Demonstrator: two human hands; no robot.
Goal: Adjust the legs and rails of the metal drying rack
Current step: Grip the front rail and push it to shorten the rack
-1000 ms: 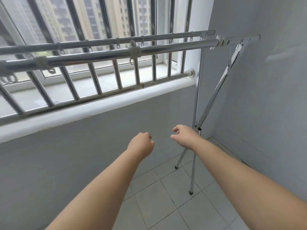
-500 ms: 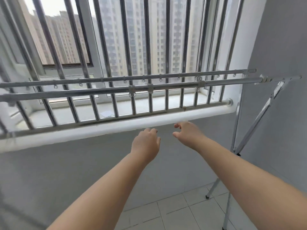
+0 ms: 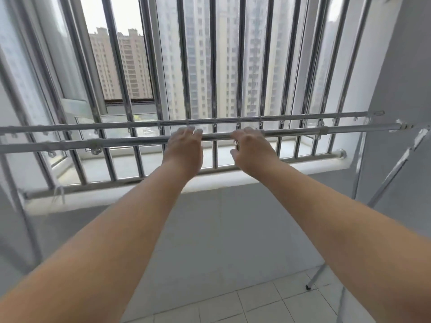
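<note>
The metal drying rack stands across the window, with a near rail (image 3: 116, 142) and a far rail (image 3: 291, 118) carrying small hook rings. Its crossed right legs (image 3: 396, 170) drop to a black-tipped foot (image 3: 308, 287) on the tiles. The left leg (image 3: 16, 206) is blurred at the frame edge. My left hand (image 3: 184, 148) lies on the near rail at its middle, fingers stretched over the top. My right hand (image 3: 253, 148) is just to the right, fingers curled over the same rail and thumb below it.
Vertical steel window bars (image 3: 186, 66) and a white sill (image 3: 210, 183) sit right behind the rack. A grey wall (image 3: 221, 229) runs below the sill, another wall (image 3: 401, 89) stands close on the right. Pale floor tiles (image 3: 256, 304) show at the bottom.
The view has tilted up from the floor to the window. Both hands rose from waist height and reached forward onto the near rail.
</note>
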